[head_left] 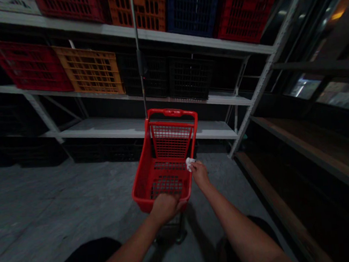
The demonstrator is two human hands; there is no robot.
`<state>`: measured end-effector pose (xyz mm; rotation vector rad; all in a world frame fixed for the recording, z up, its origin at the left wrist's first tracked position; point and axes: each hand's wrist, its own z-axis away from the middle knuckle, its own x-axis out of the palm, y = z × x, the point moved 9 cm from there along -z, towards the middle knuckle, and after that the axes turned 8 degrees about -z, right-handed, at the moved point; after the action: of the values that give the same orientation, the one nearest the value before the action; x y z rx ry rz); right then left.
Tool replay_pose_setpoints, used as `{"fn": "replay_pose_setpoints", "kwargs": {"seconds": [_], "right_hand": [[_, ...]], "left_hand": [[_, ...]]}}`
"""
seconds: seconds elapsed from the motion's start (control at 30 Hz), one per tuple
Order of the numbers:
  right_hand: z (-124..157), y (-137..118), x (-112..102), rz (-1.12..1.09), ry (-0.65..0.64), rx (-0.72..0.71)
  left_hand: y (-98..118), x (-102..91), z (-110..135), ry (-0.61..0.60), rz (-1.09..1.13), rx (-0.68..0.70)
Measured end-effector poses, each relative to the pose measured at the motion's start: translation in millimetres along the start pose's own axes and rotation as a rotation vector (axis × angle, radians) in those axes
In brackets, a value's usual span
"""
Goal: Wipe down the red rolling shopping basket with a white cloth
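Red plastic shopping basket point(141, 173) sat low on the concrete floor point(46, 209), right in front of the person and tilted up toward the camera. It rested on a dark undercarriage point(172, 234), only partly visible in the shadow under it. Its red handle point(172, 113) was at the far end, up top.

Left grip point(165, 207) was closed over the near rim of the basket, fingers curled around the edge, back of the hand facing the camera.

Right grip point(199, 173) was at the right-hand rim, further along. Fingers were pinched shut on a small crumpled white cloth point(190, 163). The cloth was pressed against the top of that rim, or sat just inside it; couldn't tell which. Couldn't tell cloth from paper either.

Thin grey pole point(137, 48) stood upright behind the basket, lower end near the handle. The contact point wasn't clear.

Metal shelving rack point(184, 43) ran along the back:
- Top shelf: red, orange point(140, 6), blue point(191, 5) and red plastic crates in a row.
- Next shelf down: red crate point(29, 64), orange crate point(90, 69), then two black crates point(156, 73).
- Lower shelves were too dark to read.

Wooden shelves point(318, 146) ran off to the right, well apart from the basket. Lighting was dim overall.
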<state>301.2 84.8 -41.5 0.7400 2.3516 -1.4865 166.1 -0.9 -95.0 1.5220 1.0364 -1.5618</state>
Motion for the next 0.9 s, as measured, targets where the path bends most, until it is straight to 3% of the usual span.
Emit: {"fn": "replay_pose_setpoints", "kwargs": {"seconds": [0.17,0.23,0.3,0.47,0.53,0.63,0.8,0.9], "right_hand": [[77.8,-18.8,23.4,-0.113,-0.147,-0.097],[96.1,-24.2,28.2,-0.131,-0.182,-0.130],[90.9,-25.2,26.9,-0.112,-0.175,-0.155],[20.9,-8.7,5.4,-0.048,-0.036,-0.129],[7.8,-4.2,1.7,-0.044,0.004,-0.104],[28.1,-13.5,13.6,-0.061,-0.022,-0.115],[90.9,-49.7,53.6,-0.148,-0.223,-0.248],[76.9,-47.7,51.4,-0.112,-0.220,-0.270]], "left_hand": [[-14.3,-3.8,3.4,0.045,0.017,0.043],[-17.0,-3.0,3.2,0.046,0.036,0.067],[-19.1,-1.8,2.8,0.046,0.030,0.076],[-23.0,-1.8,5.0,0.037,-0.016,0.079],[-24.5,-5.5,7.8,0.049,-0.011,0.103],[-31.4,-9.4,13.1,0.050,0.010,0.129],[-52.3,-8.7,20.5,0.037,0.043,0.127],[-62.8,-11.6,24.4,0.073,0.030,0.152]]}}
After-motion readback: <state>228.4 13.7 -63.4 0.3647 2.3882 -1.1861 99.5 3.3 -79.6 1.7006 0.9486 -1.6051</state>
